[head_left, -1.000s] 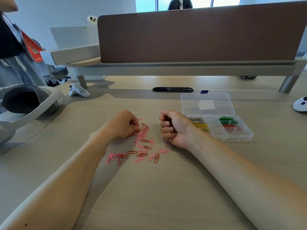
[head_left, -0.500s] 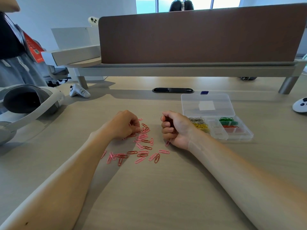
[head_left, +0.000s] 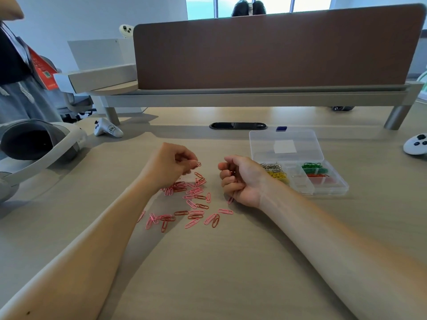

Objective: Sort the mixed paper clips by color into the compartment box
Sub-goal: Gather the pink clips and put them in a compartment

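My left hand [head_left: 169, 166] pinches a dark red clip [head_left: 197, 164] over the pile [head_left: 193, 199]. My right hand [head_left: 241, 181] is curled, can't tell around what. I'd double-check red versus pink before the compartment box [head_left: 323, 194].

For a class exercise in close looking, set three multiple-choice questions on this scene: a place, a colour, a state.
1. Where does the compartment box stand? A. left of the left hand; B. right of the right hand; C. on the raised shelf.
2. What colour are the loose clips on the desk? A. pink and red; B. blue; C. green.
3. How is the box's lid? A. shut; B. missing; C. open, laid back.
Answers: 1 B, it sits beside that hand's outer side; 2 A, the scatter shows only those shades; 3 C, the compartments lie uncovered.
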`<act>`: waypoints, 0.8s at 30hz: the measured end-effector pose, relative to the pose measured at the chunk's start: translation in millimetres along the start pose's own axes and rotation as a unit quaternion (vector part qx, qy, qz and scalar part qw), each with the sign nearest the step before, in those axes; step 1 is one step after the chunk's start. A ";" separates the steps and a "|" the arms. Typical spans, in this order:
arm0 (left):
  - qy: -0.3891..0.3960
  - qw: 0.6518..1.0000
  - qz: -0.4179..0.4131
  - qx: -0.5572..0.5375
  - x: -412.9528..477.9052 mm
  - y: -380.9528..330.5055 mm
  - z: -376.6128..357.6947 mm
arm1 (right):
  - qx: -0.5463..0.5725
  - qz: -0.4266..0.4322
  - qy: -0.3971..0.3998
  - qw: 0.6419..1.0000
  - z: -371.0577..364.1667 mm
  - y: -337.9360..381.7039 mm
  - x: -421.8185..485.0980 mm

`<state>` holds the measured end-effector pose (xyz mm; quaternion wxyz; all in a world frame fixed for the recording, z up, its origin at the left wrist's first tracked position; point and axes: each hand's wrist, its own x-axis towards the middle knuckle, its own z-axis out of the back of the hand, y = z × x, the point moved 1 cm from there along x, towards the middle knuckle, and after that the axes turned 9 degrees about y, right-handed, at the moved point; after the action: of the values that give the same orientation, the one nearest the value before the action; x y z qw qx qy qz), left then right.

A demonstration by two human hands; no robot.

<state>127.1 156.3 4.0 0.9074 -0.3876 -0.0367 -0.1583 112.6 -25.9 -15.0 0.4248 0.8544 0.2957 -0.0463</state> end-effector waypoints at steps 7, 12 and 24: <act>0.019 0.991 -0.104 -0.076 -7.9 -30.8 -19.6 | 0.000 -0.056 0.043 0.997 -3.5 -2.7 -0.7; -0.028 0.989 -0.141 -0.040 -2.6 -24.2 -17.7 | 0.011 -0.052 0.036 0.998 -1.9 -0.7 -1.1; 0.077 0.969 0.031 0.232 14.4 13.6 -17.6 | 0.001 -0.005 0.011 1.000 2.4 1.4 -0.8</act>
<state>144.1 148.9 -14.9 0.9771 -0.1544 0.0102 -0.1464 113.1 -28.7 -15.3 0.4208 0.8535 0.3047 -0.0396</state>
